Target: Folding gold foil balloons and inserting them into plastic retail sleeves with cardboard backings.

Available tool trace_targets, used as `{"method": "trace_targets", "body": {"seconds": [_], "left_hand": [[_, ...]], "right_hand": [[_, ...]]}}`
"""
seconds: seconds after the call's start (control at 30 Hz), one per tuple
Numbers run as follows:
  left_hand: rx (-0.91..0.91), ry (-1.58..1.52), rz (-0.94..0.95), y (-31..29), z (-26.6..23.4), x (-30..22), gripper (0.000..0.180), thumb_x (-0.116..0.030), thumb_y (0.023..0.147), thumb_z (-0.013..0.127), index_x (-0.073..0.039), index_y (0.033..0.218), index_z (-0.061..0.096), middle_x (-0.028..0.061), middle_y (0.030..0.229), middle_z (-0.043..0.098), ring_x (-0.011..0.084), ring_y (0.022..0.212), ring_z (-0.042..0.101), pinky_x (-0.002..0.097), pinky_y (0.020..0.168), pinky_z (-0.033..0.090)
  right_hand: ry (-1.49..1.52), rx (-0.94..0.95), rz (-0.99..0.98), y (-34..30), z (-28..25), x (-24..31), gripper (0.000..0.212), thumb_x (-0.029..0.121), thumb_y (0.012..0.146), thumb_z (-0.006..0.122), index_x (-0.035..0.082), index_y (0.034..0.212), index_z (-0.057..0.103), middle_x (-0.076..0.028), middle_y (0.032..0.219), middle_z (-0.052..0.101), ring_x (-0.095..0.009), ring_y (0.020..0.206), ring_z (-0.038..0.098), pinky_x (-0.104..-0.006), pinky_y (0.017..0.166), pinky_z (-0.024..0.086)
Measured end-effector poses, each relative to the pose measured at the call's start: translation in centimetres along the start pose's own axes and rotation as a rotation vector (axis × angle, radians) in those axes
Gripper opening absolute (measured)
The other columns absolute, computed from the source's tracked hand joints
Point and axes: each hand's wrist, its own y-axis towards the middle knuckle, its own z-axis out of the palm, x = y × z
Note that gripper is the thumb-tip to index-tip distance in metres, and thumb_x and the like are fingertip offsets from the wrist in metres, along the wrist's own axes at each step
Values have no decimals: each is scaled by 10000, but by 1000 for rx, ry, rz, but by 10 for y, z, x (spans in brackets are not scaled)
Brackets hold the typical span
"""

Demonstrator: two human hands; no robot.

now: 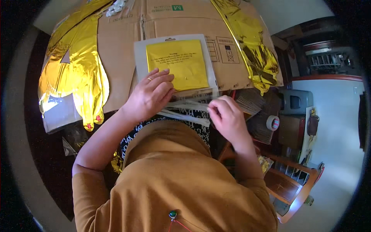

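A clear plastic bag [140, 54] with a hang hole lies on the cardboard in front of me. Inside it is a flat, folded yellow-gold foil sheet [177, 73] with small print. My left hand [152, 94], a ring on one finger, is bent over the bag's lower left corner, its fingers curled on the bag's near edge. To the right, my right hand [228, 118] is closed in a pinch just below the bag's lower right corner, at the end of a thin clear strip. More whitish clear strips [187, 116] lie across my lap.
The cardboard [116, 50] carries gold foil balloons [83, 58] at left and another gold foil piece [251, 46] at right. A tape roll [272, 123] and dark stacked items are right of my lap. A wooden chair [286, 181] stands lower right, a grey bin [297, 101] beyond.
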Motion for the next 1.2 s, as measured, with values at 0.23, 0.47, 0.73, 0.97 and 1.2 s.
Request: {"method": "trace_targets", "body": {"seconds": [0.23, 0.47, 0.73, 0.97, 1.2], "left_hand": [[-6, 62, 38, -3, 7, 0, 229, -32, 831, 733, -2, 1020, 608, 161, 1157, 658, 357, 1184, 616, 510, 1068, 462], [43, 97, 73, -4, 5, 1, 255, -50, 823, 746, -6, 1037, 615, 153, 1141, 650, 361, 1210, 598, 511, 1073, 458], [48, 97, 102, 5, 3, 4, 210, -120, 829, 757, -52, 964, 611, 99, 1075, 637, 316, 1171, 616, 498, 1040, 474], [29, 109, 116, 3, 5, 8, 207, -100, 819, 767, -41, 956, 624, 112, 1069, 647, 326, 1155, 627, 496, 1037, 483], [95, 73, 82, 7, 1, 5, 219, -69, 818, 754, -26, 1001, 641, 128, 1106, 657, 358, 1180, 612, 511, 1034, 477]], "right_hand": [[-145, -272, 135, 23, 33, -21, 148, 94, 866, 707, 63, 933, 579, -122, 838, 618, -330, 734, 641, -437, 654, 531], [57, -27, 133, 36, 6, -42, 425, 115, 821, 779, 95, 1227, 653, -70, 831, 587, -212, 725, 590, -336, 658, 499], [-2, 3, -117, 44, 9, -68, 335, 53, 844, 739, 67, 1176, 698, -78, 894, 600, -196, 702, 606, -304, 635, 502], [-8, -32, -161, 45, 11, -68, 272, 75, 826, 772, 65, 1092, 714, -80, 891, 623, -217, 718, 639, -324, 648, 527], [20, -128, -147, 35, 6, -63, 241, 73, 795, 792, 54, 1021, 708, -87, 903, 626, -239, 769, 648, -331, 670, 531]]}}
